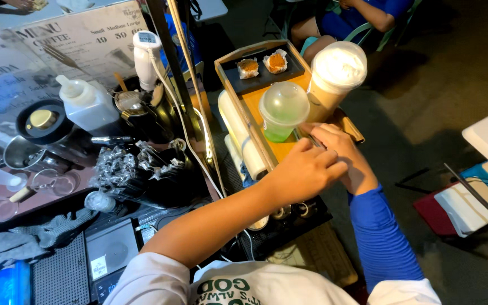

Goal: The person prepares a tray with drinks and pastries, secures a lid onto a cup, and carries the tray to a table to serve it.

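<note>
On the far left of the dark counter (pixel 7 217) sit a black pot with a brass lid (pixel 43 121), a white squeeze bottle (pixel 87 104) and a heap of clear plastic lids (pixel 128 169), with a small digital scale (pixel 111 254) nearer the person. Right of these, a wooden tray (pixel 255 104) carries a black plate with two orange-topped cakes (pixel 262 63), a green drink in a dome-lidded cup (pixel 282 112) and a taller cup of pale iced coffee (pixel 334 76). At the tray's near right corner, just below the green drink, the left hand (pixel 306 172) is curled into a loose fist, fingers together, lying over the right hand (pixel 343 152), whose fingers pinch something small and thin; what it is cannot be told.
</note>
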